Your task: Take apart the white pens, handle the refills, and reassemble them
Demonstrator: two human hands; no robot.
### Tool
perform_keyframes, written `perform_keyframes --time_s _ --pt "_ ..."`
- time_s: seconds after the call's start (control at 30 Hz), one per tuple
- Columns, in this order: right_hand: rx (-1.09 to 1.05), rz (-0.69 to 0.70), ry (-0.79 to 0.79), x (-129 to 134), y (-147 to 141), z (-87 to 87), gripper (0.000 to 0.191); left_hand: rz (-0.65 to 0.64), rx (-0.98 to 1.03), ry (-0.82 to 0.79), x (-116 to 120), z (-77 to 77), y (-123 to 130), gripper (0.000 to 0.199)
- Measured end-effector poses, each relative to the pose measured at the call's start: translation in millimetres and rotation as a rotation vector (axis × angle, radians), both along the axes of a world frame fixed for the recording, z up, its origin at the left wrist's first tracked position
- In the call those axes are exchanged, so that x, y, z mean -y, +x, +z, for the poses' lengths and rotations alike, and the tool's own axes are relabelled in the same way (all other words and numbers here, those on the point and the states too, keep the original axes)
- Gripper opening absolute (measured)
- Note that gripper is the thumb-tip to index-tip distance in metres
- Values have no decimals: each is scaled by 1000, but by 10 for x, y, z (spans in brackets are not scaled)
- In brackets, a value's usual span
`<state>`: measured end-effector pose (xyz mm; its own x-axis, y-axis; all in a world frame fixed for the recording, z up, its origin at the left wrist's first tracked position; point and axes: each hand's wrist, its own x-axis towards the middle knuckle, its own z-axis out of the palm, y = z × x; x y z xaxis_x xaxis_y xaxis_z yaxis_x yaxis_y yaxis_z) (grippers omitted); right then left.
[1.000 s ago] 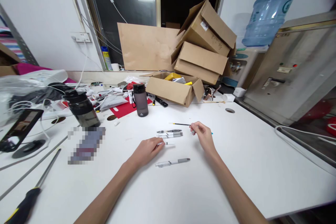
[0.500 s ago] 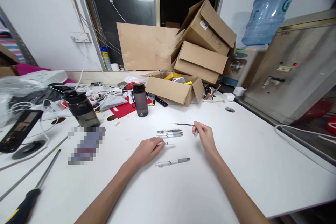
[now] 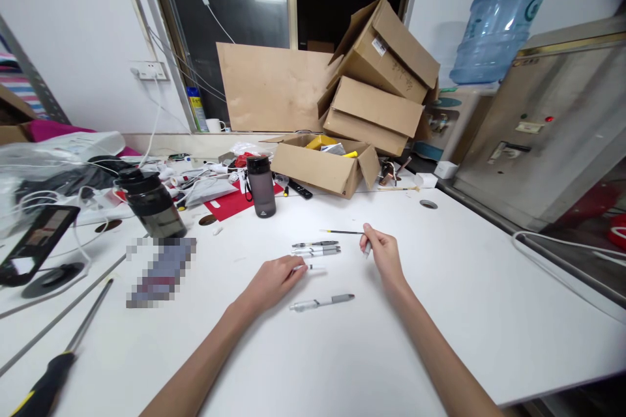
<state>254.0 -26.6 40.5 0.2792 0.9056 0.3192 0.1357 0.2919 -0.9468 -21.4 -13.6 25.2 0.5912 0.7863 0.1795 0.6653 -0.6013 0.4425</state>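
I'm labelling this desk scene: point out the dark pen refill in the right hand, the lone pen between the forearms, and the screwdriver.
Dark pen refill (image 3: 345,232): head view, on its thin tube.
Lone pen (image 3: 321,302): head view, mid-body.
Screwdriver (image 3: 51,374): head view, on its black handle.

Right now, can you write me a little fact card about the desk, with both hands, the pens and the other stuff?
Left hand: this hand has its fingers on a white pen part
Right hand: this hand holds a thin dark refill and a small grey piece
Pens together: a row of pens, lying side by side
Pen alone: one pen, lying closer to the person
Near the box: a dark bottle, upright, in front of the open box
Far left: a screwdriver, lying down
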Motion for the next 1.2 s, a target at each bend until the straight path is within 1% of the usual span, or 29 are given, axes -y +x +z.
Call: perform_keyframes --time_s 0.13,0.33,0.43,0.53,0.7,0.83,0.93,1.1,1.2 --pt "4 -4 -6 -1 6 -2 58 -2 6 -6 7 14 3 42" --pt "28 -18 -8 -11 10 -15 61 5 45 -29 -2 -9 3 39" --pt "27 -12 -11 -24 14 -31 60 18 111 -68 -3 -1 12 39" --pt "22 -2 -5 -30 15 -36 59 35 194 -116 5 37 25 42" --pt "15 34 12 -37 12 -25 55 64 382 -177 -14 85 25 44" --pt "-4 112 15 -75 19 -60 49 95 524 -226 -82 46 -1 39" --pt "-4 159 11 -100 19 -101 44 136 575 -242 -127 5 -22 38" --pt "129 131 1 -84 1 -113 37 150 613 -268 -159 -25 -40 39" --pt "164 112 -7 -76 -3 -112 36 159 623 -268 -173 -32 -44 39"
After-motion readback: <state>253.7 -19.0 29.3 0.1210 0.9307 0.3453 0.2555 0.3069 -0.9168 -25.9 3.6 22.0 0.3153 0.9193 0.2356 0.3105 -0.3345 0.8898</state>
